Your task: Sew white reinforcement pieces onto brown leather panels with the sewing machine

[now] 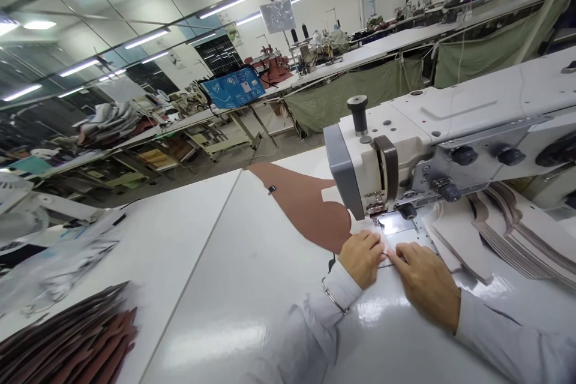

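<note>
On a white sewing-workshop desk, a brown leather panel points lower right at the needle, left hand and right hand resting flat on its end, unclenched.

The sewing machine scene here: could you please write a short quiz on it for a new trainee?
1. True or false: the left hand wears a metal bangle at the wrist.
2. Which hand lies nearer the stack of pale cut pieces?
3. Where does the brown cut piece lie: A on the white table beside the sewing machine, B on the floor, C on the pale stack?

Key: 1 true; 2 right; 3 A.
</note>
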Demonstrator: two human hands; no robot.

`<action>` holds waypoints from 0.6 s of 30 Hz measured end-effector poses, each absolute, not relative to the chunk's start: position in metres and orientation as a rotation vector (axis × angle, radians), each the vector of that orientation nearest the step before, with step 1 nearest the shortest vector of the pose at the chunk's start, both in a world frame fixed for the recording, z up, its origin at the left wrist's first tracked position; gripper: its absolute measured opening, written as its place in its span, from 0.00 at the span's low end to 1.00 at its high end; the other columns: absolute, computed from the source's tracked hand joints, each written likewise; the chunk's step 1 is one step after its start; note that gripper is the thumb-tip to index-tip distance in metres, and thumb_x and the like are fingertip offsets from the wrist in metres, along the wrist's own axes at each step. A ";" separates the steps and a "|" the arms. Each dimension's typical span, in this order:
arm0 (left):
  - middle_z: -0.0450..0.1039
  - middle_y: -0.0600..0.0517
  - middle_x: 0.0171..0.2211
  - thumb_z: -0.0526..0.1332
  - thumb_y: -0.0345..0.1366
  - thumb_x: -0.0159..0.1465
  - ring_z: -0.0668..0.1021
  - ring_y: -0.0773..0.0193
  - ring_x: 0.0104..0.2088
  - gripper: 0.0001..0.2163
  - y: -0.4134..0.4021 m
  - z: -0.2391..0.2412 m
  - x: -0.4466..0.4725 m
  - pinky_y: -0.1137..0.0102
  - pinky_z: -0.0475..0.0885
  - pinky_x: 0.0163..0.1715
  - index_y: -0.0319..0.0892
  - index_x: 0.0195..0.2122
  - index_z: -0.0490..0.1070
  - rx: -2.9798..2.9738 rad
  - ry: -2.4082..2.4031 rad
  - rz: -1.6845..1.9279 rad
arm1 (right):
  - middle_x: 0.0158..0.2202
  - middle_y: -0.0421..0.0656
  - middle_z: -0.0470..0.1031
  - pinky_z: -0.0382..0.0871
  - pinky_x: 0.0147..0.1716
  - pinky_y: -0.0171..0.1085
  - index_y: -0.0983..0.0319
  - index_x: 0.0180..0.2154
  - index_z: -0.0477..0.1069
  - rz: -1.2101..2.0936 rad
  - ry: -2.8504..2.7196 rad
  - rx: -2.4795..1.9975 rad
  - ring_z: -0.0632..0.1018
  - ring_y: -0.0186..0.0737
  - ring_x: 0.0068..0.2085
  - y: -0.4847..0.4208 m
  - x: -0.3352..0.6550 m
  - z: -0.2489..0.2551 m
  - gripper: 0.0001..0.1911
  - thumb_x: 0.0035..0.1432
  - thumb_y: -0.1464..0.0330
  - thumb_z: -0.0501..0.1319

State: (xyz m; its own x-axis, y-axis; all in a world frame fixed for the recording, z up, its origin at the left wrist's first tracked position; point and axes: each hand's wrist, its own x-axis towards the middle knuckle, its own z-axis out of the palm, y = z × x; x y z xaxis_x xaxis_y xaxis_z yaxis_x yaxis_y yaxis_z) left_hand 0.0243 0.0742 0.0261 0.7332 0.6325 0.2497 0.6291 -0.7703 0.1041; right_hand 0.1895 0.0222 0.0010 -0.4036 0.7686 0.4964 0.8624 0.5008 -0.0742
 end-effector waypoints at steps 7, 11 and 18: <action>0.71 0.49 0.40 0.53 0.31 0.63 0.71 0.61 0.44 0.06 0.089 0.012 0.021 0.67 0.70 0.42 0.39 0.37 0.68 2.910 1.074 0.540 | 0.31 0.45 0.65 0.51 0.31 0.38 0.64 0.37 0.71 -0.277 -2.269 -1.377 0.63 0.39 0.33 0.042 0.186 0.006 0.13 0.57 0.77 0.49; 0.72 0.50 0.42 0.53 0.26 0.61 0.71 0.62 0.47 0.08 0.101 0.004 0.020 0.69 0.70 0.46 0.40 0.37 0.69 2.896 1.057 0.580 | 0.33 0.45 0.66 0.52 0.33 0.38 0.63 0.42 0.71 -0.292 -2.270 -1.425 0.63 0.40 0.34 0.053 0.185 0.005 0.15 0.58 0.77 0.49; 0.73 0.49 0.37 0.52 0.22 0.58 0.73 0.62 0.41 0.10 0.113 0.009 0.024 0.68 0.71 0.42 0.40 0.36 0.69 2.877 1.244 0.397 | 0.33 0.45 0.66 0.54 0.34 0.38 0.63 0.43 0.70 -0.320 -2.255 -1.520 0.63 0.40 0.35 0.057 0.182 0.005 0.14 0.57 0.75 0.52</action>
